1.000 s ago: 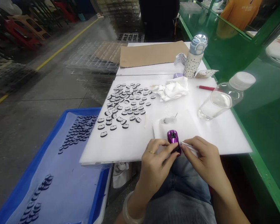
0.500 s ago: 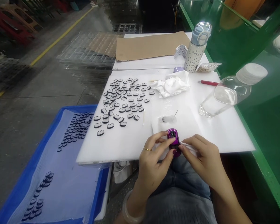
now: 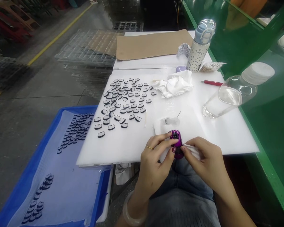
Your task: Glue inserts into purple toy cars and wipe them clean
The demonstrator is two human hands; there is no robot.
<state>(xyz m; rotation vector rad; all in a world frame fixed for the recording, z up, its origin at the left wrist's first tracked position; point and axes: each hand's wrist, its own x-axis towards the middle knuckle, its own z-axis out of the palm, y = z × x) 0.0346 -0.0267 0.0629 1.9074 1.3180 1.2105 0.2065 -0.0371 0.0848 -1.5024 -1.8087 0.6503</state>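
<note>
A shiny purple and black car-shaped piece (image 3: 176, 143) is held at the front edge of the white table by my left hand (image 3: 156, 160), whose fingers close round its left side and top. My right hand (image 3: 204, 160) pinches a white cloth (image 3: 192, 150) against the right side of the piece. Just beyond them lies a small clear plastic item (image 3: 169, 121) with a thin needle-like rod on a pale sheet. Many small dark curved pieces (image 3: 124, 99) are spread over the left of the table.
A crumpled white cloth (image 3: 175, 84), a red pen (image 3: 211, 83), a clear bottle (image 3: 227, 97) and a dotted bottle (image 3: 198, 52) stand or lie beyond my hands. Cardboard (image 3: 153, 45) lies at the back. A blue tray (image 3: 49, 129) with more dark pieces sits lower left.
The view has shifted slightly. My left thumb has moved a little up and left on the purple piece; both hands keep their hold.
</note>
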